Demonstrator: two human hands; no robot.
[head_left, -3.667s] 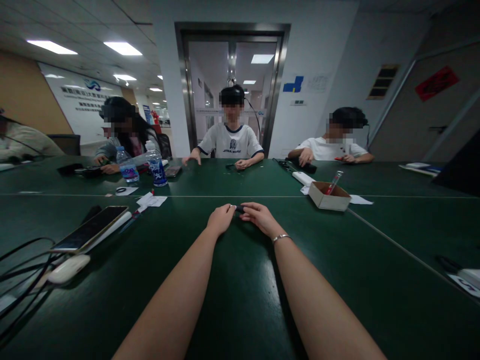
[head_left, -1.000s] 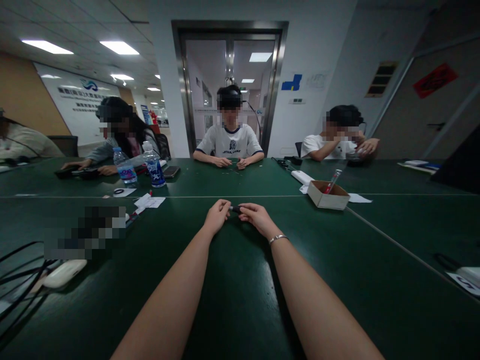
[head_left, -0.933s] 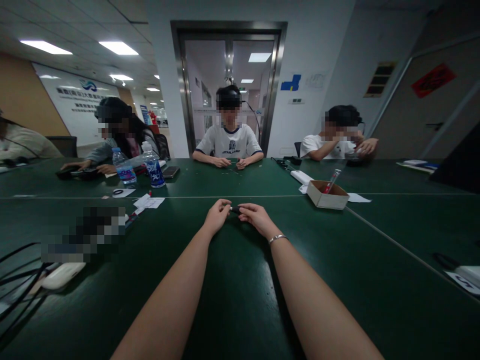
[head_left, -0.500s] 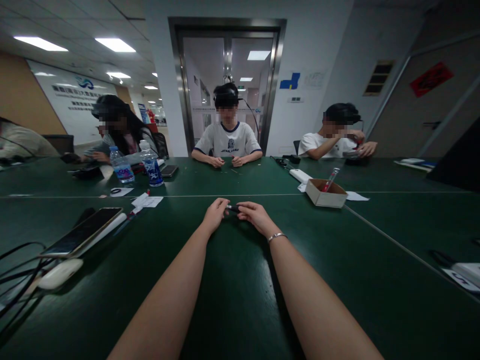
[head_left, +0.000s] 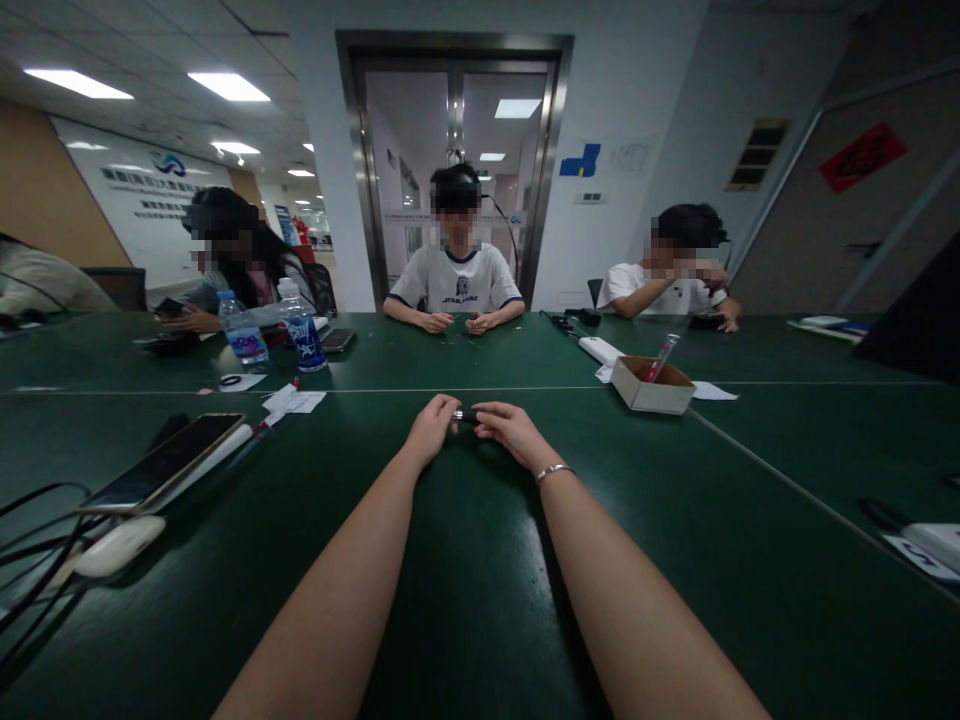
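Head cam: the small piece [head_left: 468,417] is slim and short, black along most of what shows, with a bright silvery section toward its left end. Lies roughly level, crosswise between the two hands, over the middle of the green tabletop [head_left: 465,560]. Both ends run in behind fingers, so full length and end shapes can't be read. Too small to make out any markings. Can't tell if it touches the surface or sits just above it.

Left grip [head_left: 433,430]: closed to a narrow pinch, thumb and fingertips on the silvery end. Right grip [head_left: 517,434]: also closed down, thumb and fingers pinching the black end, other fingers loosely curled. Gap between the two sets of fingertips is small, only the mid part of the piece shows there. Silver bracelet [head_left: 555,472] on the right wrist.

Around: open cardboard box [head_left: 649,400] with a clear-and-red tube [head_left: 664,358] leaning in it, beyond the right hand; white paper slips [head_left: 297,402] and a dark-screened phone [head_left: 166,464] off to the left; co-worker in a white T-shirt [head_left: 459,275] seated opposite, forearms on the tabletop
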